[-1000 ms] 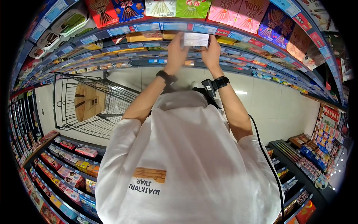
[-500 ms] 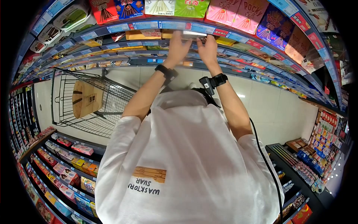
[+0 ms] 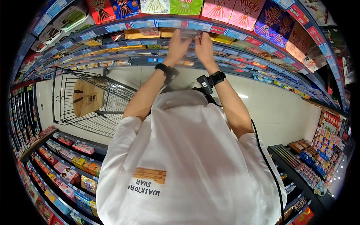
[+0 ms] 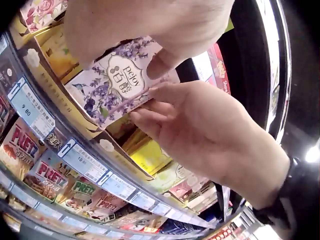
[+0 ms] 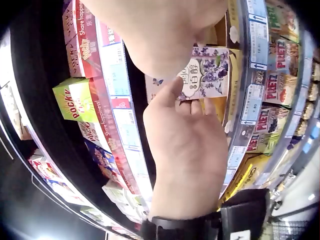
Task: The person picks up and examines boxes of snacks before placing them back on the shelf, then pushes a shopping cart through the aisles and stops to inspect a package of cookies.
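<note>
A white pejoy biscuit box (image 4: 102,92) printed with purple flowers lies face up in a shelf tray. My left hand (image 3: 178,48) holds one side of it, with the thumb on the printed face. Opposite, my right hand (image 4: 200,132) pinches the other long edge, thumb on top and fingers curled below. In the right wrist view the box (image 5: 220,72) shows between both hands, partly covered by them. From the head view it lies mostly under the shelf lip.
Above runs a shelf edge with price labels (image 3: 172,23) and Pocky boxes (image 3: 217,10). A yellow box (image 4: 150,156) sits beside the pejoy box; Pretz packs (image 4: 47,175) stand one shelf lower. A wire shopping cart (image 3: 112,98) stands behind to the left, holding a brown package (image 3: 90,99).
The box, held up in front of the shelf a second ago, has gone back under the shelf lip. Both hands moved in with it, and the right hand shifted left toward the other.
</note>
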The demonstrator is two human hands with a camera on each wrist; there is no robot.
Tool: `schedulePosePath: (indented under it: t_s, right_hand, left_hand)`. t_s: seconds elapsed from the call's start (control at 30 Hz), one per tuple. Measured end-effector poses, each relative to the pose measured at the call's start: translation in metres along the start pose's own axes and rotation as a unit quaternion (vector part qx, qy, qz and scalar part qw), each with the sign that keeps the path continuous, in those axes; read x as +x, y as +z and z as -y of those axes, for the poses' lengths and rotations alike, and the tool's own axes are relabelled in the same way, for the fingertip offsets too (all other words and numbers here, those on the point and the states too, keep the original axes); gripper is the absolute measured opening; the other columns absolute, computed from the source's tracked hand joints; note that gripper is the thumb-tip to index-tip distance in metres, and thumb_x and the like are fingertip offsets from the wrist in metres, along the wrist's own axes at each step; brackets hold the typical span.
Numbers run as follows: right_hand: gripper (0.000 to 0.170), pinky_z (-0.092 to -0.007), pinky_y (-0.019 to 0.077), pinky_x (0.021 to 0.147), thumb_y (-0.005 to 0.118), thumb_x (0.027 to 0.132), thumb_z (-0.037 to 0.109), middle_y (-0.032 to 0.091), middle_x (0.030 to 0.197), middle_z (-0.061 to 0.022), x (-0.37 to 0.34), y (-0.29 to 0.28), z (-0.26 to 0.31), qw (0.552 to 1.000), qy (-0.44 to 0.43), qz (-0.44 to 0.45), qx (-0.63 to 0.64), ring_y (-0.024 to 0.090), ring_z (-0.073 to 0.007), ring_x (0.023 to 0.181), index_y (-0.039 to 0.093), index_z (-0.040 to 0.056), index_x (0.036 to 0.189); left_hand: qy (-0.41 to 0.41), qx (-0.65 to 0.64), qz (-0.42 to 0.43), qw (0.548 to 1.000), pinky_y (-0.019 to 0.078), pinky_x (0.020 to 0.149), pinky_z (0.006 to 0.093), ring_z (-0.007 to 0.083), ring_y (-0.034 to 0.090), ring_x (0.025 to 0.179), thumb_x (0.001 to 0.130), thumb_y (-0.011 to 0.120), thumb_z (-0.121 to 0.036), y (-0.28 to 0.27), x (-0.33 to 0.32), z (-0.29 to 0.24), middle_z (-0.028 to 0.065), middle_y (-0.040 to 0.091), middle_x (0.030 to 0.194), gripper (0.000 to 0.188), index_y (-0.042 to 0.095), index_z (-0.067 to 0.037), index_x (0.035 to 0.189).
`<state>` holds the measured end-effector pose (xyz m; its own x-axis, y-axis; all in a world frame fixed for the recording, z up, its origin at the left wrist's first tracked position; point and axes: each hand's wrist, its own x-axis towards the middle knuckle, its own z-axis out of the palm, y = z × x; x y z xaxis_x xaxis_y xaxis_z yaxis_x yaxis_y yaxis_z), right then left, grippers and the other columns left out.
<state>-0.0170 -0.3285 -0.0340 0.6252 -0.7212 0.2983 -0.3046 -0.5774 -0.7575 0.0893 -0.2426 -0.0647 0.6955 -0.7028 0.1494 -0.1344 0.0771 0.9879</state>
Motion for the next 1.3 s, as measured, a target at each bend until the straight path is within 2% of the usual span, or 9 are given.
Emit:
schedulePosePath:
  t_s: [0.23,0.33,0.63,0.8,0.87,0.97,1.07,1.23,1.3]
  right_hand:
    - [0.020,-0.0521,0.0452,0.080,0.057,0.093,0.009,0.059,0.099,-0.0280,0.000,0.004,0.000,1.000,0.003,0.008,0.001,0.056,-0.0482,0.093,0.051,-0.0055,0.106]
    - [0.022,-0.0519,0.0454,0.083,0.058,0.092,0.008,0.059,0.102,-0.0292,-0.002,-0.005,0.013,0.999,-0.019,-0.028,-0.011,0.056,-0.0496,0.096,0.051,-0.0063,0.108]
    - [0.029,-0.0497,0.0462,0.089,0.060,0.091,0.008,0.059,0.110,-0.0299,-0.005,-0.009,0.013,0.994,0.067,0.068,0.043,0.057,-0.0495,0.106,0.049,-0.0046,0.114]
    - [0.035,-0.0483,0.0459,0.095,0.061,0.089,0.008,0.060,0.118,-0.0298,-0.010,-0.002,-0.006,0.997,0.019,0.057,0.040,0.057,-0.0481,0.112,0.049,-0.0048,0.119]
    - [0.042,-0.0487,0.0439,0.102,0.059,0.090,0.008,0.059,0.126,-0.0299,-0.010,-0.006,-0.008,0.997,0.030,0.069,0.031,0.056,-0.0460,0.120,0.049,-0.0075,0.127]
    - [0.059,-0.0462,0.0435,0.106,0.060,0.090,0.008,0.055,0.135,-0.0310,-0.016,0.002,-0.030,0.996,0.050,0.067,-0.022,0.054,-0.0453,0.125,0.039,-0.0101,0.142]
    - [0.069,-0.0425,0.0441,0.107,0.061,0.091,0.008,0.049,0.144,-0.0315,-0.016,0.003,-0.048,0.989,0.075,0.112,0.056,0.052,-0.0417,0.131,0.029,-0.0103,0.149]
    - [0.066,-0.0366,0.0470,0.103,0.061,0.091,0.005,0.047,0.147,-0.0288,-0.017,0.007,-0.056,0.979,0.079,0.127,0.138,0.052,-0.0342,0.134,0.031,-0.0106,0.148]
    - [0.067,-0.0342,0.0484,0.100,0.060,0.091,0.002,0.047,0.149,-0.0270,-0.020,0.005,-0.053,0.976,0.085,0.136,0.145,0.052,-0.0334,0.135,0.030,-0.0090,0.150]
  left_hand:
    - [0.031,0.160,0.008,0.987,0.0461,0.094,0.0461,0.0440,0.058,0.107,0.084,0.069,-0.012,0.000,0.001,-0.011,0.0243,0.061,0.110,0.038,0.054,0.002,0.115]
    - [0.011,0.118,-0.096,0.988,0.0455,0.094,0.0462,0.0442,0.058,0.107,0.084,0.069,-0.012,0.013,-0.005,-0.007,0.0249,0.061,0.108,0.038,0.053,0.004,0.115]
    - [-0.078,0.054,-0.032,0.995,0.0482,0.093,0.0441,0.0425,0.061,0.109,0.082,0.073,-0.018,0.011,-0.007,-0.022,0.0257,0.063,0.113,0.041,0.054,0.002,0.113]
    - [-0.074,0.116,-0.043,0.990,0.0467,0.095,0.0482,0.0417,0.062,0.111,0.082,0.073,-0.028,0.005,-0.002,0.012,0.0242,0.066,0.113,0.050,0.056,-0.002,0.121]
    - [-0.096,0.137,-0.032,0.985,0.0543,0.087,0.0377,0.0230,0.068,0.098,0.085,0.072,-0.017,0.004,0.002,0.017,0.0143,0.069,0.110,0.046,0.056,-0.001,0.125]
    - [-0.092,0.153,-0.011,0.984,0.0564,0.083,0.0371,0.0228,0.069,0.096,0.086,0.070,-0.012,-0.001,0.001,0.006,0.0154,0.066,0.114,0.048,0.053,0.001,0.129]
    - [-0.197,0.015,-0.028,0.980,0.0483,0.092,0.0447,0.0374,0.064,0.108,0.081,0.072,-0.023,0.001,-0.001,0.012,0.0236,0.067,0.112,0.051,0.056,0.000,0.124]
    - [-0.062,0.099,-0.100,0.988,0.0399,0.110,0.0424,0.0400,0.051,0.131,0.080,0.068,-0.017,0.003,-0.023,0.023,0.0270,0.055,0.137,0.064,0.051,0.004,0.138]
    - [-0.017,0.172,-0.116,0.978,0.0463,0.101,0.0438,0.0396,0.057,0.122,0.080,0.066,-0.013,0.002,-0.034,-0.006,0.0269,0.057,0.135,0.059,0.053,0.003,0.136]
